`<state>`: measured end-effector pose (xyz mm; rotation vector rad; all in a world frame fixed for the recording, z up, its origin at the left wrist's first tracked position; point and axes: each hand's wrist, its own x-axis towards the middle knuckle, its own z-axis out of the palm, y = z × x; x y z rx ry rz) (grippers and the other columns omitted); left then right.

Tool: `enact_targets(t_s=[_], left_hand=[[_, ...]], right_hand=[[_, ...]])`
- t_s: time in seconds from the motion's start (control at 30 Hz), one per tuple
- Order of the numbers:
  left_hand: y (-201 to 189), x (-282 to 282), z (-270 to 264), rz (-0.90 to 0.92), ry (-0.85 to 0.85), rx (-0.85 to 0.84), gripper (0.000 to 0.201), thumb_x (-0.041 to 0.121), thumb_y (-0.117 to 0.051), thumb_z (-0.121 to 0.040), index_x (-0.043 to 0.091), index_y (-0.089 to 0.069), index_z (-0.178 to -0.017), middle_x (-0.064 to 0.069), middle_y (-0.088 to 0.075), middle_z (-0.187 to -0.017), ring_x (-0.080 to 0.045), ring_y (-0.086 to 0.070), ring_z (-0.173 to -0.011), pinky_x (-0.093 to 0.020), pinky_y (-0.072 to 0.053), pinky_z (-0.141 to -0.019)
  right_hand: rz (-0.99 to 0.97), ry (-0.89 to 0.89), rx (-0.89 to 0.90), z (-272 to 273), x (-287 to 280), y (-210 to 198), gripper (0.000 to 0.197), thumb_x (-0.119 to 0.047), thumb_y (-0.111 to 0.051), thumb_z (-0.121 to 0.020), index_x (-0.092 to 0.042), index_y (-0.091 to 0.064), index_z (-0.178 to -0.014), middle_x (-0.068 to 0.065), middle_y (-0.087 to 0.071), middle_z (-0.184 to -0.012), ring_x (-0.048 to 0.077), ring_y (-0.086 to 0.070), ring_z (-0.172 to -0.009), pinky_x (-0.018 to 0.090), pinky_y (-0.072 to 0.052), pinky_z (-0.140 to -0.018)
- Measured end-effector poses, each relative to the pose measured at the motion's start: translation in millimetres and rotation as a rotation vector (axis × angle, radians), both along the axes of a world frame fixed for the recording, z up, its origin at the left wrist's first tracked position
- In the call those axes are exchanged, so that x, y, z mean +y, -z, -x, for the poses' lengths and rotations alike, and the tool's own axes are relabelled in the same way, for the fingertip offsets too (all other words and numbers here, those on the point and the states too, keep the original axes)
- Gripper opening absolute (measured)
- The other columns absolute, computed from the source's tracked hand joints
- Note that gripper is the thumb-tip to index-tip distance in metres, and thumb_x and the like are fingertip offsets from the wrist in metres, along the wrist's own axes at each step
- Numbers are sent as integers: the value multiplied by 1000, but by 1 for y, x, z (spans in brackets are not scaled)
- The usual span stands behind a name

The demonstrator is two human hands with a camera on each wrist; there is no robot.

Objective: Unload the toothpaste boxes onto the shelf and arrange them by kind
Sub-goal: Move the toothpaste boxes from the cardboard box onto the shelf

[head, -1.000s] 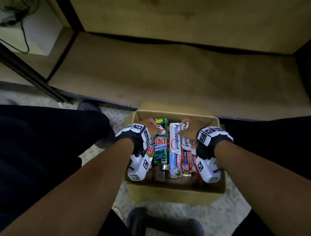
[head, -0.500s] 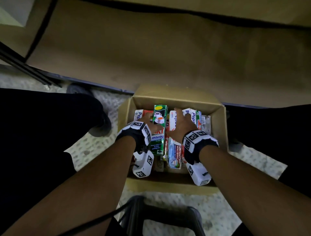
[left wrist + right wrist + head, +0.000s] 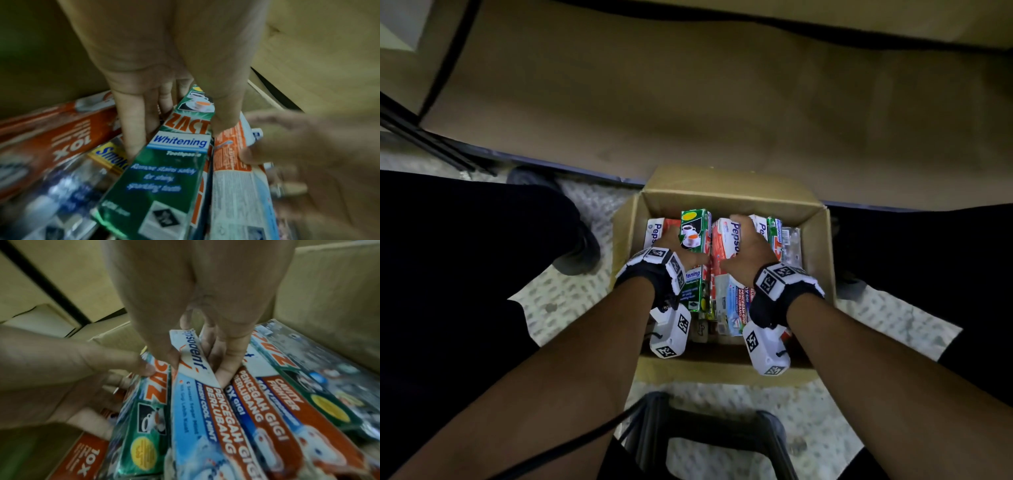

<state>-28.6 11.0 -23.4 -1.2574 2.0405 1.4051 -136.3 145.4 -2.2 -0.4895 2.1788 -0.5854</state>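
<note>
Inside carton (image 3: 822,260), hands (image 3: 748,251) on boxes (image 3: 695,236)

The green rectangular cardboard toothpaste box (image 3: 164,170) is showing "ZACT", "Whitening" and "Toothpaste". At its three o'clock, the white-and-blue cardboard box (image 3: 197,402) is reading "Pepsodent", "FRESH COOL MINT", "PENCEGAH BERLUBANG". The red cardboard box (image 3: 292,404) is carrying "CAVITY FIGHTER".

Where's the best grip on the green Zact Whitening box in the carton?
Pinch the green Zact box by its two long narrow sides near the far, raised end, coming from above. It stands proud of its neighbours, as the left hand straddles it with fingers left and thumb right.
</note>
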Motion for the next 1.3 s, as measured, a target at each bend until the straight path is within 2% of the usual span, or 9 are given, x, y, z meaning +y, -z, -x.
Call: enact_targets(t_s=[0.07,0.17,0.37,0.5,0.63,0.83,0.93,1.17,1.3], left_hand=[[5,0,-5,-37,-77,-29,62,41,-80,-65,36,-49,-118,6,-65,-113,-18,-65,-94,-35,-53,-86],[5,1,-10,-57,-145,-23,77,39,-82,-67,29,-44,-134,1,-57,-115,-23,-61,-98,-38,-53,-89],[3,3,-14,-76,-210,-14,75,38,-84,-66,34,-45,-130,1,-60,-111,-23,-65,-95,-43,-56,-87],[0,6,-18,-64,-238,-11,66,40,-86,-58,41,-47,-111,1,-67,-103,-23,-69,-86,-46,-59,-79],[-6,7,-18,-72,-214,-20,64,42,-85,-56,44,-46,-107,0,-67,-98,-24,-70,-82,-45,-59,-77],[-23,12,-20,-38,-202,26,60,44,-83,-59,42,-47,-108,1,-66,-98,-21,-69,-83,-43,-59,-79],[-36,14,-19,-40,-212,38,62,49,-81,-49,47,-49,-101,2,-69,-96,-23,-71,-79,-46,-60,-73],[-70,16,-16,27,-194,101,78,59,-78,-38,45,-47,-108,1,-68,-99,-25,-71,-80,-44,-60,-70],[-107,23,-18,49,-185,187,72,50,-81,-51,36,-50,-115,3,-67,-101,-23,-70,-83,-44,-59,-77]], right_hand=[[3,55,-30,2,5,-2,83,-12,-74,-76,-31,-30,-144,11,-64,-118,24,-64,-91,28,-52,-68],[-27,93,-15,-1,7,-2,77,-23,-77,-75,-24,-36,-140,9,-66,-112,23,-66,-93,34,-57,-80],[-56,30,75,-27,2,5,99,-45,-82,-68,-17,-28,-146,4,-56,-130,24,-58,-116,40,-51,-95],[-74,75,70,-26,-2,5,92,-38,-83,-68,-18,-33,-142,5,-61,-122,24,-62,-106,38,-55,-86],[-88,132,-24,-15,3,-1,78,-20,-76,-75,-22,-36,-141,4,-61,-115,20,-62,-83,23,-48,-57],[-46,186,-97,-12,11,-13,78,-16,-76,-75,-28,-40,-143,1,-57,-125,22,-64,-93,41,-59,-79],[-9,213,-97,-9,14,-24,81,-16,-77,-72,-29,-42,-143,3,-60,-125,21,-65,-97,41,-60,-79],[77,260,-70,-5,28,-65,76,-12,-77,-70,-33,-47,-136,5,-71,-108,14,-66,-77,39,-61,-74],[131,278,-34,-7,40,-92,70,-8,-78,-71,-30,-52,-132,0,-73,-96,12,-70,-73,36,-62,-69]])
